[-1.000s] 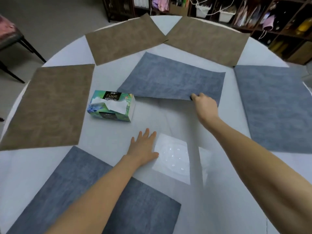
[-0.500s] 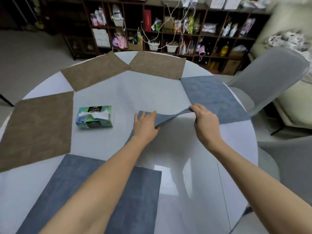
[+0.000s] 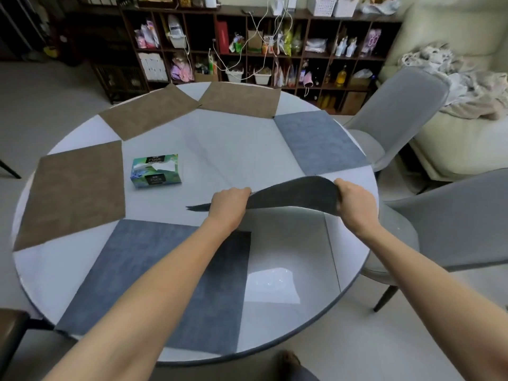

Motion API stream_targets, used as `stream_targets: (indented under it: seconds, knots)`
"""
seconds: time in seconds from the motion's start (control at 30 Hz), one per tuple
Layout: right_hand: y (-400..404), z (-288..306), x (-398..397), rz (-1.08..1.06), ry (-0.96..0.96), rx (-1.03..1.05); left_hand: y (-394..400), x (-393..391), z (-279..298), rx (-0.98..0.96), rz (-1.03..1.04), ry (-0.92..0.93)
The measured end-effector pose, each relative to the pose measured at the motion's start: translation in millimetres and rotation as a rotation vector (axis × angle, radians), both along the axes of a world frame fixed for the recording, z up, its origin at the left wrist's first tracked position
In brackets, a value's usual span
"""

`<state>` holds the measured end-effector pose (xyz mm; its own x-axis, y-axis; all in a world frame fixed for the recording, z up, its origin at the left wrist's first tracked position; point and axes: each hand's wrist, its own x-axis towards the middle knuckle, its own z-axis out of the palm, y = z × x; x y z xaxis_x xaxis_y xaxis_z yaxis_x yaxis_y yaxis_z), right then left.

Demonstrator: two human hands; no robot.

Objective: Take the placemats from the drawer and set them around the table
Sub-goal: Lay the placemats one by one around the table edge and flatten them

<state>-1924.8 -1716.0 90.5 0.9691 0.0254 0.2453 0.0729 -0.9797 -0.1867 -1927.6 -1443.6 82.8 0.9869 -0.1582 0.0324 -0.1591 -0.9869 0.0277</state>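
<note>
A blue-grey placemat [image 3: 295, 195] is lifted off the round white table [image 3: 228, 149] and arches between my hands. My left hand [image 3: 228, 206] grips its near left edge. My right hand [image 3: 353, 202] grips its right edge. Three brown placemats lie flat around the table: one at the left [image 3: 72, 192], one at the far left [image 3: 148, 111] and one at the far middle [image 3: 239, 99]. Two other blue-grey placemats lie flat, one at the far right [image 3: 317, 144] and one at the near edge [image 3: 154, 284] under my left forearm.
A green tissue box [image 3: 156, 170] stands left of the table's middle. Two grey chairs [image 3: 395, 111] [image 3: 453, 221] stand at the table's right side. A dark shelf unit [image 3: 247, 42] full of items lines the far wall. A cream sofa [image 3: 464, 92] is at the far right.
The blue-grey placemat that lay flat in the middle has been picked up by both hands and drawn toward the near right side of the table. My view has pulled back and risen.
</note>
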Motion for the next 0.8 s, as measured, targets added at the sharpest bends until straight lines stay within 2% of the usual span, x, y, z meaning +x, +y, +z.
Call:
stream_targets:
  seconds: [0.07,0.2,0.37,0.47,0.57,0.63,0.7,0.77,0.8]
  knots:
    - [-8,5,1,0.031,0.056,-0.061,-9,-3,12,0.076,-0.013,-0.054]
    - [-24,15,21,0.147,0.147,-0.082,-25,-8,17,0.062,0.094,-0.081]
    - [-26,12,74,0.310,0.047,-0.113,-41,0,17,0.004,0.371,-0.122]
    - [-31,6,110,0.442,0.015,0.007,-65,11,24,-0.034,0.504,-0.137]
    - [-44,6,142,0.600,-0.134,0.104,-83,19,28,0.005,0.551,-0.316]
    - [-58,-1,161,0.695,-0.242,0.074,-95,18,26,0.123,0.503,-0.442]
    - [-76,-18,172,0.788,-0.249,0.003,-113,6,5,0.239,0.461,-0.531]
    - [-99,-42,171,0.857,-0.190,-0.124,-139,-16,-25,0.232,0.448,-0.383]
    - [-110,-55,166,0.906,-0.128,-0.192,-154,-28,-38,0.197,0.453,-0.214]
